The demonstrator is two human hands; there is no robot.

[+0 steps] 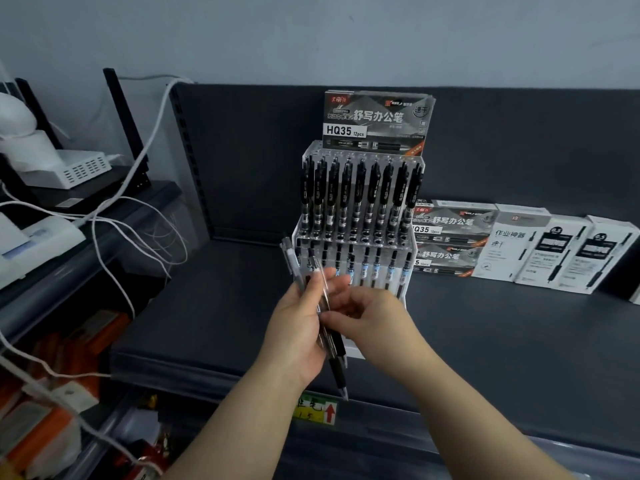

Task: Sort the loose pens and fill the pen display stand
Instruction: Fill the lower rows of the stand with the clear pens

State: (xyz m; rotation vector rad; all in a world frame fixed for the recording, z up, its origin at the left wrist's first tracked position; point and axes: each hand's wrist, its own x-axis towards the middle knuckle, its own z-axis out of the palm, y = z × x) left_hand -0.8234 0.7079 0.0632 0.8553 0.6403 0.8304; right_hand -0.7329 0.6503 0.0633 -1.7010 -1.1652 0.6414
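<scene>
Left hand [298, 327]: in the middle of the frame, wrapped round a bunch of loose pens [338, 370]. The tips point down, so the bunch stays neat.
Right hand [374, 317]: thumb and finger pinch one pen in the bunch, likely to pull it free.
Pen stand [363, 154]: stands on the shelf [485, 323], just behind both hands and close enough to reach.
Black pens [358, 195]: they fill the back rows, standing up so each one shows.
Front row pens [363, 268]: these have pale bands. The hands hide the lowest holes.
Pen boxes [530, 247]: stacked at the right, against the back wall.
Next step, my guess: drop the picked pen into a matching row.
</scene>
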